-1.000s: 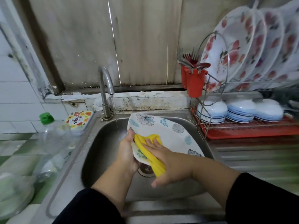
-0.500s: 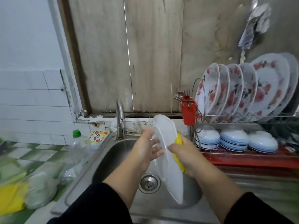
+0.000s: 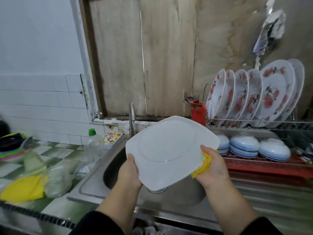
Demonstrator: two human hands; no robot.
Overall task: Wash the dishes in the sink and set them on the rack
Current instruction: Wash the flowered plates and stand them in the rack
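Observation:
A white squarish plate (image 3: 169,150) is held above the steel sink (image 3: 94,182), its plain underside turned toward me. My left hand (image 3: 130,172) grips its lower left edge. My right hand (image 3: 211,165) grips the right edge and holds a folded yellow cloth (image 3: 204,164) against the plate's hidden face. The dish rack (image 3: 254,123) stands to the right, with several flowered plates (image 3: 271,92) upright on top and stacked blue-rimmed bowls (image 3: 243,146) turned over below.
The tap (image 3: 131,116) rises behind the plate. A red cutlery holder (image 3: 198,112) hangs at the rack's left end. A clear bottle with a green cap (image 3: 94,143), a printed packet (image 3: 112,137) and plastic bags (image 3: 33,182) lie on the tiled counter at left.
The plate has been lifted out of the sink and flipped from face-up, through edge-on, to underside toward me. The yellow cloth went from the top face to behind the right edge.

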